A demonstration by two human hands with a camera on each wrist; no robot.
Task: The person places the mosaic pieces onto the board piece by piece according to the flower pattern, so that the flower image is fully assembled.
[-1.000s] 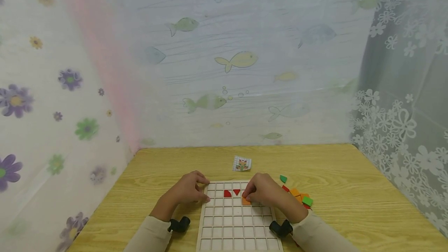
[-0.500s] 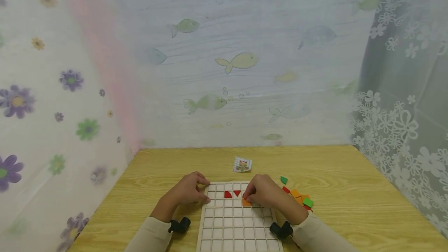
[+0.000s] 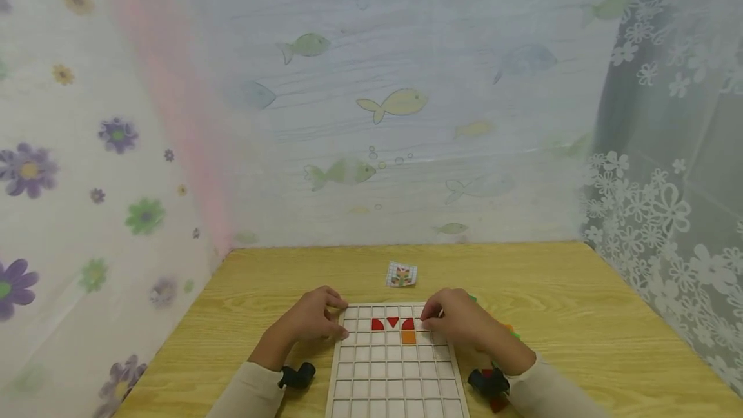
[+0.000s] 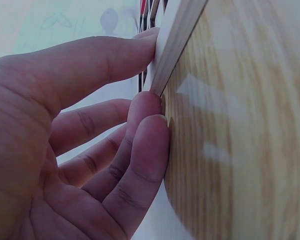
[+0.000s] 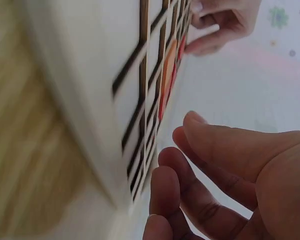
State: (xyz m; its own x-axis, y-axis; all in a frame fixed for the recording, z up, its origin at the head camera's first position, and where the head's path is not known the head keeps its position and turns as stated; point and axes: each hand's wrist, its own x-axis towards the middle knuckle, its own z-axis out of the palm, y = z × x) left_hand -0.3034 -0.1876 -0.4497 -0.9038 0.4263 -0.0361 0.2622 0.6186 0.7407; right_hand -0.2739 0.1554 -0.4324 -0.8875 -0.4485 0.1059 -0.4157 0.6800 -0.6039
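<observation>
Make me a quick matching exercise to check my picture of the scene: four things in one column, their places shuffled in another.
Things:
1. Orange square
2. Picture card
3. Red triangle
4. Left hand

Places:
A. Between two rounded red pieces
B. Touching the left edge of the grid board
C. In the cell just on the person's side of the right-hand rounded red piece
D. On the table, beyond the far edge of the grid board

Pairs: 1-C, 2-D, 3-A, 4-B
</observation>
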